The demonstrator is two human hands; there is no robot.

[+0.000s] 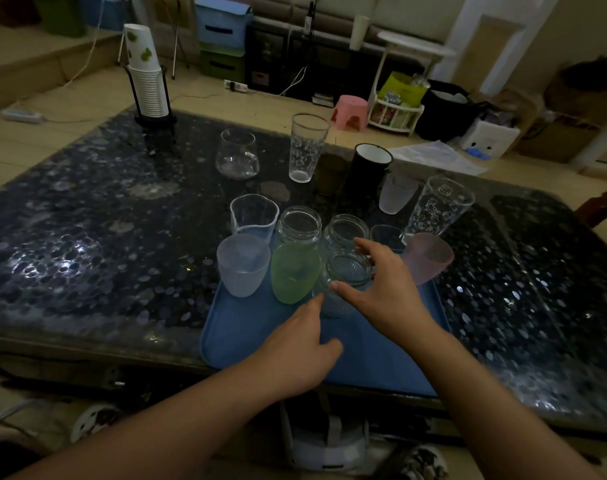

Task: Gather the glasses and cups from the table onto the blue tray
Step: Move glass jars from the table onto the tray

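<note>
A blue tray (pixel 260 327) lies at the table's near edge. On its far half stand a frosted white cup (pixel 243 266), a green cup (pixel 295 273), a pink cup (pixel 430 258), a clear beaker (pixel 253 216), two glass jars (pixel 300 226) and a nearer jar (pixel 343 282). My right hand (pixel 388 289) curls around the nearer jar's rim. My left hand (pixel 302 348) rests above the tray, its fingertip at that jar's base. Farther out on the table stand a round glass (pixel 238 155), a tall printed glass (pixel 305 148), a black mug (pixel 368 171), a small frosted cup (pixel 395 194) and a second printed glass (pixel 437 207).
A stack of paper cups (pixel 146 74) in a black holder stands at the table's far left corner. Beyond the table are a pink stool (pixel 352 112), a white rack (pixel 395 112), boxes and cables on the floor. A white object (pixel 326 448) lies under the near edge.
</note>
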